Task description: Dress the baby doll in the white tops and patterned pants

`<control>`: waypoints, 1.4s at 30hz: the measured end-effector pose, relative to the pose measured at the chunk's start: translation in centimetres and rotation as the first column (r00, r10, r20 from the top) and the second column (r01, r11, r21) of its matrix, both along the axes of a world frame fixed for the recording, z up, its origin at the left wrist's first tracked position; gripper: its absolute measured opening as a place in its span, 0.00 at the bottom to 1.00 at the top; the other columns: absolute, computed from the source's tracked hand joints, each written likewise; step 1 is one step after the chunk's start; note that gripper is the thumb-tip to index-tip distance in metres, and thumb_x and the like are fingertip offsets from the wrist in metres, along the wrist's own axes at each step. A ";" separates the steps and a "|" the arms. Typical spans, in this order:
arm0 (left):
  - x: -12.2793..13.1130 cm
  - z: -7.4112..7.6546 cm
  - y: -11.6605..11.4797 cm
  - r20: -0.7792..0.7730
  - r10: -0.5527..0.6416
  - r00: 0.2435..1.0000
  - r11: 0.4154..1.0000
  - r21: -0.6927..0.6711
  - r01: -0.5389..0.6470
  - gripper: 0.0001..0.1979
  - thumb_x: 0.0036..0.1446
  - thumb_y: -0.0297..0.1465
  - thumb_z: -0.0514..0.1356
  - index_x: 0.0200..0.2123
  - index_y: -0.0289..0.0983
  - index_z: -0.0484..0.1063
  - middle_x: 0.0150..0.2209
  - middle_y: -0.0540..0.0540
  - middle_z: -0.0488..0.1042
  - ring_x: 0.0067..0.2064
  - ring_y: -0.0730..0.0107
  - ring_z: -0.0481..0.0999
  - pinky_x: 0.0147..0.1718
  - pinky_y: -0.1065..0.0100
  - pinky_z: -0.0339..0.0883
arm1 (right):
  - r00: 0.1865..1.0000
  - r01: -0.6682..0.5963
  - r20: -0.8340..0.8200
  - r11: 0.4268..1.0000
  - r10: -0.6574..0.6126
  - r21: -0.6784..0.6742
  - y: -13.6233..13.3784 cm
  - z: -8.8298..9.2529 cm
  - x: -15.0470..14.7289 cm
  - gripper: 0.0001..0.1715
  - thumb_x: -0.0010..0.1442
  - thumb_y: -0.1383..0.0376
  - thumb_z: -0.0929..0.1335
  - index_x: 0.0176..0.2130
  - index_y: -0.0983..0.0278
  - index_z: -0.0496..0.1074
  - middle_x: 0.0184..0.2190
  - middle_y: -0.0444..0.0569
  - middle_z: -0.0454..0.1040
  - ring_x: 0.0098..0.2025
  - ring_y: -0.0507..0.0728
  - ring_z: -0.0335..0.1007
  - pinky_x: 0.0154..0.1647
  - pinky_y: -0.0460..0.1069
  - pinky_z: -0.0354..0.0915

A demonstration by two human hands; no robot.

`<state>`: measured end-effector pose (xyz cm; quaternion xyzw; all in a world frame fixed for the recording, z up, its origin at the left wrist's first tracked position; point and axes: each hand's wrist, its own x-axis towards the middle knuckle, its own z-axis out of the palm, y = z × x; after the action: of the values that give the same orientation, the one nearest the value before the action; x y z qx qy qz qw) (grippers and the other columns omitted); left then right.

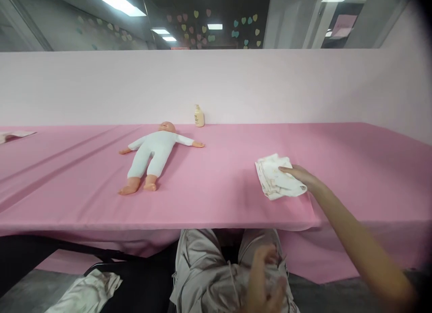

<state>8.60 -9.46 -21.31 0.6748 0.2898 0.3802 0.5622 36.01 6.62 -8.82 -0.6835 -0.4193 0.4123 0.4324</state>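
Pinching the folded cloth (276, 181), which extends leftward, is the right hand (303, 174); lower centre, the left hand (258, 278) hangs loosely spread.

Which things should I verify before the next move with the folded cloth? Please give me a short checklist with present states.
1. Right hand gripping the folded cloth at its edge: ok.
2. Left hand also on the cloth: not ok; it is blurred, over the lap.
3. Cloth resting on the pink cover: cannot tell; it may be slightly lifted.
4. Doll apart from the cloth: ok.
5. Pump bottle upright: ok.
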 end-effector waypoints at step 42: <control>-4.2 3.2 4.1 -0.096 -0.120 0.988 0.972 0.189 0.137 0.09 0.53 0.27 0.57 0.37 0.41 0.73 0.36 0.45 0.76 0.38 0.67 0.75 0.38 0.67 0.70 | 0.515 0.067 0.756 0.898 -0.404 0.434 3.4 1.0 0.3 0.20 0.65 0.57 0.56 0.31 0.65 0.68 0.24 0.50 0.71 0.27 0.56 0.64 0.30 0.49 0.55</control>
<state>4.43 -5.39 -18.09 0.7595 0.2301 0.3409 0.5040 36.29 10.02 -7.78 -0.7581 -0.5406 -0.1062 0.3489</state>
